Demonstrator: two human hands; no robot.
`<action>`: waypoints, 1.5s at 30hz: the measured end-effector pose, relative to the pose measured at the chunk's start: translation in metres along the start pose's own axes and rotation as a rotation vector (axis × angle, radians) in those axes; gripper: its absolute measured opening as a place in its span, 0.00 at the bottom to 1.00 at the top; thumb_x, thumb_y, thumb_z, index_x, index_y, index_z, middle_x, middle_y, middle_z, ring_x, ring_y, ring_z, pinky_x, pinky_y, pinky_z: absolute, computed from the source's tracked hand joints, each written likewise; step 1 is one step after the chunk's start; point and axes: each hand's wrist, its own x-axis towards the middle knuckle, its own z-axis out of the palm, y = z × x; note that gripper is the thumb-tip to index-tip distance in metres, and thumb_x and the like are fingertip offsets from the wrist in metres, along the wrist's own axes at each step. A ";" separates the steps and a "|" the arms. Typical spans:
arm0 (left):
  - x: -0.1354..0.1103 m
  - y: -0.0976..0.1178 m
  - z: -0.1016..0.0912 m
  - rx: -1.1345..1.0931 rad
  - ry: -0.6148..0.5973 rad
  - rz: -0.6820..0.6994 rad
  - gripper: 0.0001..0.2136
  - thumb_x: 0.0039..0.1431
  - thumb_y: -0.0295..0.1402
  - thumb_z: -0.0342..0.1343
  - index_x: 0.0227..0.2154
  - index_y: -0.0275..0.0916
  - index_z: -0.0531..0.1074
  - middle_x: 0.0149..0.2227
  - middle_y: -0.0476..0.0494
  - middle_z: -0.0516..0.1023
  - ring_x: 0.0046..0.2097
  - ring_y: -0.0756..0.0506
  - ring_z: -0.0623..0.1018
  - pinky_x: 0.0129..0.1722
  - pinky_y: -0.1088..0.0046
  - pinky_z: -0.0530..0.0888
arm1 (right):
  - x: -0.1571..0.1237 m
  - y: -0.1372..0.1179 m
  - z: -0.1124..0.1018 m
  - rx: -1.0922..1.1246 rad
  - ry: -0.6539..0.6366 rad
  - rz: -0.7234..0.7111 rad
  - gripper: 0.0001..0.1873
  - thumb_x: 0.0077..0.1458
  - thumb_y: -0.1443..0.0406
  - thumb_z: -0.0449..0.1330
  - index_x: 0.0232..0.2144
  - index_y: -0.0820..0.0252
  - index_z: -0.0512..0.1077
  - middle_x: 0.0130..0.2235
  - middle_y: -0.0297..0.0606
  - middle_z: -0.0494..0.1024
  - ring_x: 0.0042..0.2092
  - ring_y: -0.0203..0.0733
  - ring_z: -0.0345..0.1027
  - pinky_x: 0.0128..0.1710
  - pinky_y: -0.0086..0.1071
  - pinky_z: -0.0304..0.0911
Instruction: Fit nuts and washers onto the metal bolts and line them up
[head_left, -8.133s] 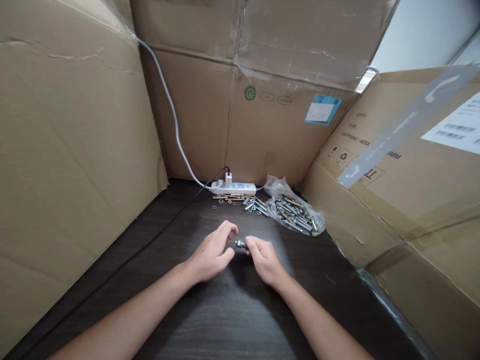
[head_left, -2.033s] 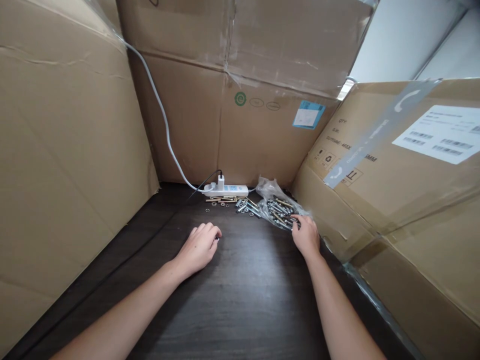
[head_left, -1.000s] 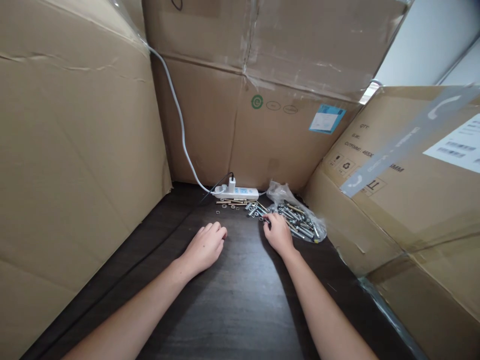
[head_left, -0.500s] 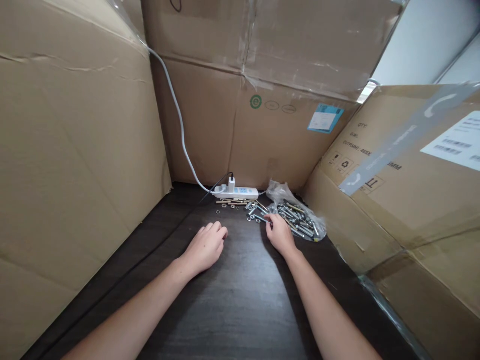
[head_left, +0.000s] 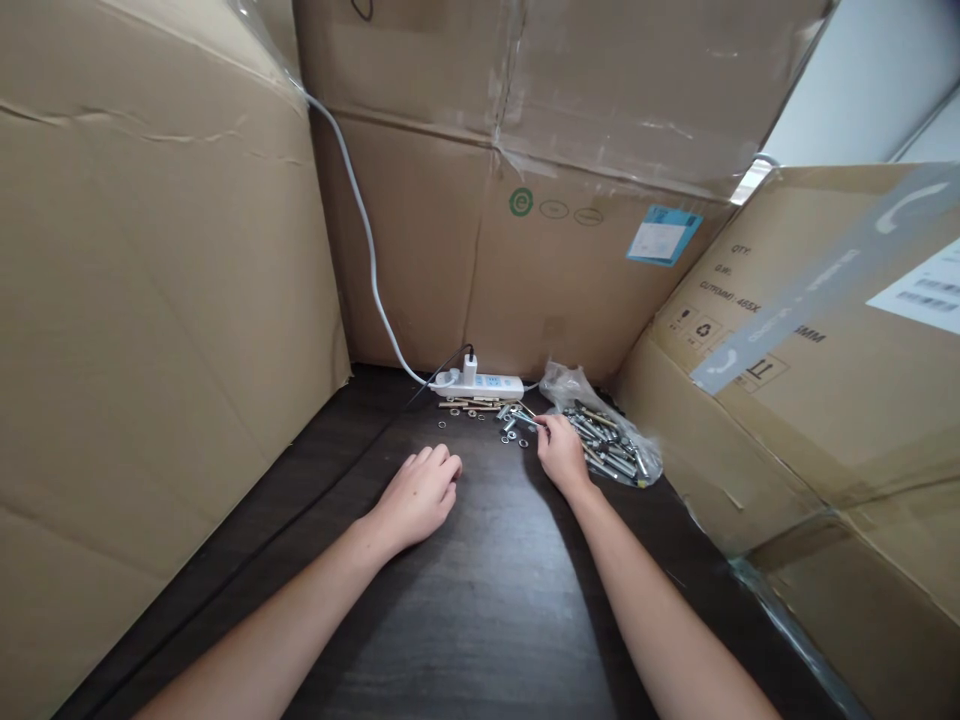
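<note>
My right hand [head_left: 561,455] pinches a silver bolt [head_left: 527,419] between thumb and fingers, at the edge of the loose hardware. Just right of it, a clear plastic bag [head_left: 568,384] lies open around a pile of silver and brass-coloured bolts [head_left: 611,445]. Several washers and nuts [head_left: 511,436] are scattered left of my right hand. Behind them lie long brass-coloured rods or bolts [head_left: 469,404] side by side. My left hand [head_left: 421,495] rests on the dark table with its fingers curled under; its palm is hidden.
A white power strip [head_left: 480,386] with a plugged-in charger stands at the back. A white cord [head_left: 367,230] climbs to the left, and a black cable [head_left: 300,510] crosses the table. Cardboard boxes enclose the left [head_left: 172,300], back [head_left: 420,240] and right [head_left: 810,420] sides.
My right hand has shifted slightly up and away with the bolt, which now points more toward the back. My left hand keeps its pose. The view has moved a little.
</note>
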 end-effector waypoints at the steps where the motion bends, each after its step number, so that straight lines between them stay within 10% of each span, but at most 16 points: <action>1: 0.000 0.000 0.000 -0.001 0.001 -0.002 0.05 0.57 0.26 0.46 0.34 0.40 0.65 0.38 0.46 0.67 0.40 0.44 0.68 0.39 0.67 0.64 | 0.000 0.000 0.000 0.003 -0.001 -0.003 0.13 0.56 0.70 0.49 0.38 0.62 0.72 0.38 0.45 0.73 0.41 0.45 0.67 0.44 0.37 0.63; 29: 0.021 -0.013 0.011 0.055 0.181 -0.105 0.18 0.55 0.26 0.46 0.49 0.41 0.64 0.55 0.44 0.67 0.55 0.41 0.63 0.51 0.62 0.62 | -0.017 -0.006 -0.008 0.032 -0.162 -0.046 0.12 0.55 0.70 0.51 0.37 0.60 0.73 0.36 0.41 0.73 0.39 0.43 0.68 0.43 0.36 0.64; 38: 0.086 0.011 0.029 0.000 0.073 0.073 0.13 0.59 0.25 0.45 0.45 0.41 0.67 0.48 0.42 0.70 0.50 0.42 0.66 0.47 0.63 0.64 | -0.040 -0.029 -0.021 -0.064 -0.138 -0.009 0.13 0.55 0.69 0.51 0.38 0.58 0.74 0.35 0.41 0.71 0.39 0.44 0.65 0.42 0.37 0.62; 45: 0.059 0.022 0.027 0.010 0.057 0.062 0.06 0.61 0.29 0.46 0.37 0.39 0.68 0.40 0.44 0.69 0.42 0.44 0.68 0.43 0.67 0.65 | -0.056 -0.054 -0.033 -0.100 -0.210 -0.015 0.11 0.55 0.69 0.52 0.37 0.57 0.73 0.34 0.39 0.70 0.39 0.43 0.65 0.41 0.33 0.61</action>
